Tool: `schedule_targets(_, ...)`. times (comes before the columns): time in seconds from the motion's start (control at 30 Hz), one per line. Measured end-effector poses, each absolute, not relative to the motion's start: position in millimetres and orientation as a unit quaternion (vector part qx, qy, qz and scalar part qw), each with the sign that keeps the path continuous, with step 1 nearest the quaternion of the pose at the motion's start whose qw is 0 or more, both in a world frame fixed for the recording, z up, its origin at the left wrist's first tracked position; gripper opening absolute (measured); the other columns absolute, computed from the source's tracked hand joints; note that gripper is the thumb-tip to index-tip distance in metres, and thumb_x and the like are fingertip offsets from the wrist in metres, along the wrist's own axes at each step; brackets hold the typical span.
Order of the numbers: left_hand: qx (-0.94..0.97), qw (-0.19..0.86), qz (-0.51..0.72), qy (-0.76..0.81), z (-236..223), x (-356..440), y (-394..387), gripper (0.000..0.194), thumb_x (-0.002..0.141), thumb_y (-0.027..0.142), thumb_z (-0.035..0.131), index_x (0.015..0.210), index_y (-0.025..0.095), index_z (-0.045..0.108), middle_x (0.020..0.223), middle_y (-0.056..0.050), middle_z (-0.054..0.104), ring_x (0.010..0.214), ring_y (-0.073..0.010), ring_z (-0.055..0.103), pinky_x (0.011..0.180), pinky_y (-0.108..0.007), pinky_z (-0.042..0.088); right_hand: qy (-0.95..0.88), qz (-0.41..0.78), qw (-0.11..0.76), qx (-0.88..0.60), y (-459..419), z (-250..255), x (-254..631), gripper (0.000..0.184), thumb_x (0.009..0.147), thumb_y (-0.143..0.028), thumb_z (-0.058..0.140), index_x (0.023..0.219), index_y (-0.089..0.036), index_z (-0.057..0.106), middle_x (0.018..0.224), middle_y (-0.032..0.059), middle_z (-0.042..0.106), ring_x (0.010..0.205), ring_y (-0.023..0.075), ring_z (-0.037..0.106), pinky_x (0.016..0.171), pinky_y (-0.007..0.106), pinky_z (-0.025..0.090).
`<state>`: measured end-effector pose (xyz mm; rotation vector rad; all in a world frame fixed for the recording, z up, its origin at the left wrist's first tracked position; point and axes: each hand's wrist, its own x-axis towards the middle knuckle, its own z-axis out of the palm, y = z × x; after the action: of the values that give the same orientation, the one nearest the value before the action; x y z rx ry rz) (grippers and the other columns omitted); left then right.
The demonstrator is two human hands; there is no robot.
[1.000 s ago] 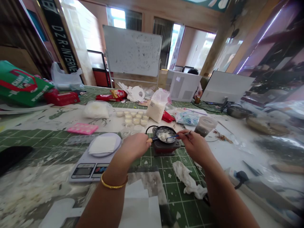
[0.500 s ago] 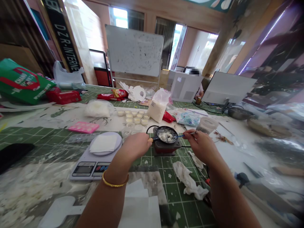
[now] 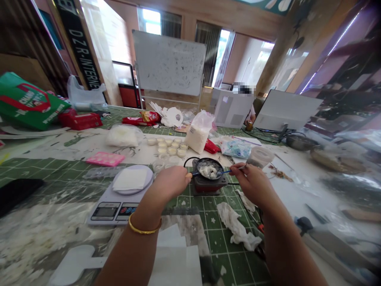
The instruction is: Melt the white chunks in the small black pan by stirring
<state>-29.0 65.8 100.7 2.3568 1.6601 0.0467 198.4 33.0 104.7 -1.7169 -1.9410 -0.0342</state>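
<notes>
My left hand is closed around the handle of a small black frying pan. The pan rests on a small dark red hot plate. White, partly melted lumps lie in the pan. In my right hand is a thin blue stirring stick, pinched between the fingers, its far end at the pan's right rim. What the tip touches is too small to make out. A translucent plastic cup stands just beyond my right hand.
A kitchen scale with white paper squares sits left of my left hand. Behind the pan are several small filled cups and a bag of white granules. Crumpled tissue lies in front. A person is partly visible behind a computer case.
Almost nothing differs. Both hands keep their hold, and the pan stays on the hot plate; the lumps and the stick look nearly unmoved.
</notes>
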Motion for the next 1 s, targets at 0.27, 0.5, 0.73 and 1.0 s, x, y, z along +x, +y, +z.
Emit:
schedule_targets(0.27, 0.812, 0.129, 0.026, 0.568, 97.9, -30.0, 67.4, 0.043, 0.084, 0.044, 0.028, 0.072, 0.017, 0.060, 0.078, -0.008, 0.065, 0.063, -0.0169, 0.057, 0.052, -0.026, 0.033, -0.748, 0.014, 0.264, -0.608, 35.0, 96.1, 187.5, 0.029, 0.085, -0.035, 0.040, 0.095, -0.023, 0.065, 0.082, 0.0040, 0.068, 0.084, 0.0200, 0.060, 0.078, 0.034, 0.039)
schedule_targets(0.5, 0.811, 0.137, 0.020, 0.569, 100.4, -29.7, 66.8, 0.041, 0.084, 0.043, 0.030, 0.074, 0.017, 0.060, 0.078, -0.009, 0.064, 0.062, -0.0170, 0.056, 0.052, -0.026, 0.033, -0.758, 0.070, 0.275, -0.588, 34.9, 93.5, 184.4, 0.030, 0.085, -0.036, 0.040, 0.097, -0.024, 0.064, 0.091, 0.0045, 0.068, 0.089, 0.0197, 0.059, 0.079, 0.033, 0.040)
schedule_targets(0.73, 0.808, 0.137, 0.018, 0.573, 100.5, -29.8, 65.8, 0.041, 0.084, 0.043, 0.029, 0.074, 0.018, 0.060, 0.080, -0.009, 0.066, 0.064, -0.0174, 0.057, 0.054, -0.026, 0.034, -0.710, -0.023, 0.311, -0.632, 43.8, 92.0, 190.9, 0.030, 0.085, -0.034, 0.040, 0.097, -0.021, 0.065, 0.087, 0.0061, 0.068, 0.085, 0.0204, 0.059, 0.078, 0.034, 0.040)
schedule_targets(1.0, 0.813, 0.126, 0.020, 0.568, 98.3, -30.2, 67.1, 0.042, 0.084, 0.044, 0.029, 0.076, 0.018, 0.061, 0.081, -0.010, 0.065, 0.066, -0.0196, 0.058, 0.053, -0.027, 0.035, -0.736, -0.021, 0.293, -0.610, 36.7, 92.4, 184.9, 0.030, 0.086, -0.034, 0.039, 0.098, -0.023, 0.065, 0.091, 0.0056, 0.068, 0.089, 0.0200, 0.057, 0.081, 0.035, 0.038)
